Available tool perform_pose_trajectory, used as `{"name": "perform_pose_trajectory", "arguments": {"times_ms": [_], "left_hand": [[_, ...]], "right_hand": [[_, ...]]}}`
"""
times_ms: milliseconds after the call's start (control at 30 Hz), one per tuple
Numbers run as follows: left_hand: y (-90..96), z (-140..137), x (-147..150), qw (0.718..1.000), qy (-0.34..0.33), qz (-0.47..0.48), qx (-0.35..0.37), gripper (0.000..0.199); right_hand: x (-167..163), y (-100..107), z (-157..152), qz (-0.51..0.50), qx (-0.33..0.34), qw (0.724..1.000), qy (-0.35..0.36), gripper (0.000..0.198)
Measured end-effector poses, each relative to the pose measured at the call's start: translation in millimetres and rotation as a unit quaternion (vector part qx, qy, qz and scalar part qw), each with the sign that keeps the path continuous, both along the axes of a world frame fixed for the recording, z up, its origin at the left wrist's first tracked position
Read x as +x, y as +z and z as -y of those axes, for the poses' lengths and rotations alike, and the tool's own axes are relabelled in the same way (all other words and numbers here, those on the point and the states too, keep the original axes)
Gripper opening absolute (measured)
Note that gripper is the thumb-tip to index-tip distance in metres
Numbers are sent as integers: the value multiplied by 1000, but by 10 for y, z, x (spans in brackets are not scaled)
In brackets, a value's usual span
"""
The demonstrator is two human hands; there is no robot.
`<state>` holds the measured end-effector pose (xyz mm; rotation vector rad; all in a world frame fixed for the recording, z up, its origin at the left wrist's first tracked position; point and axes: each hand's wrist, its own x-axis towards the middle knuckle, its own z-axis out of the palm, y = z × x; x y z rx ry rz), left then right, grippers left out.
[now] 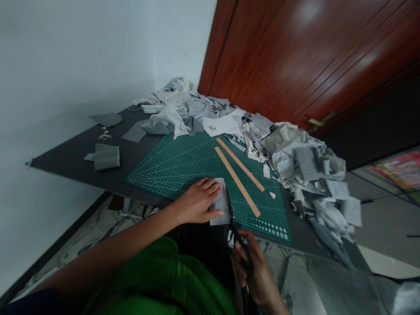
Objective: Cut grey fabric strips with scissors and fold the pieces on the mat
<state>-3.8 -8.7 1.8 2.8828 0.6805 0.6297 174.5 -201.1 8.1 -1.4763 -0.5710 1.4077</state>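
Note:
A small grey rectangle of fabric (222, 204) lies at the near edge of the green cutting mat (193, 153). My left hand (202, 201) rests flat on it, fingers stretched out over its left side. In my right hand (254, 264) is a pair of black-handled scissors (244, 247), the fingers wrapped round the handles. Their dark blades point away from me along the right edge of the fabric. Whether the blades are cutting into the fabric, I cannot tell.
Two wooden rulers (238, 181) and a pink piece of chalk (272, 195) lie on the mat. Heaps of grey and white fabric scraps (295, 153) line the back and right. A grey fabric stack (106, 156) sits left. Beyond are a white wall and a wooden door (295, 57).

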Motion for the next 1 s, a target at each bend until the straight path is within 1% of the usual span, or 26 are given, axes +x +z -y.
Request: {"name": "perform_pose_trajectory", "arguments": {"times_ms": [133,233,433,733,1000], "left_hand": [[2,-2,-6,1000,0,2,0,68],[-4,-3,-5,1000,1,8,0,67],[1,-5,-3,1000,-1,18,-2,65],[-5,-5,-2,1000,-2,19,-7,68],[14,-3,2,1000,-1,14,-9,66]], "right_hand": [[11,16,-32,2,-6,1000,-3,57],[23,43,-98,5,-6,1000,14,57],[16,99,-207,48,0,998,33,57],[26,55,-91,96,11,994,44,60],[-26,70,-14,112,-1,994,20,64]]}}
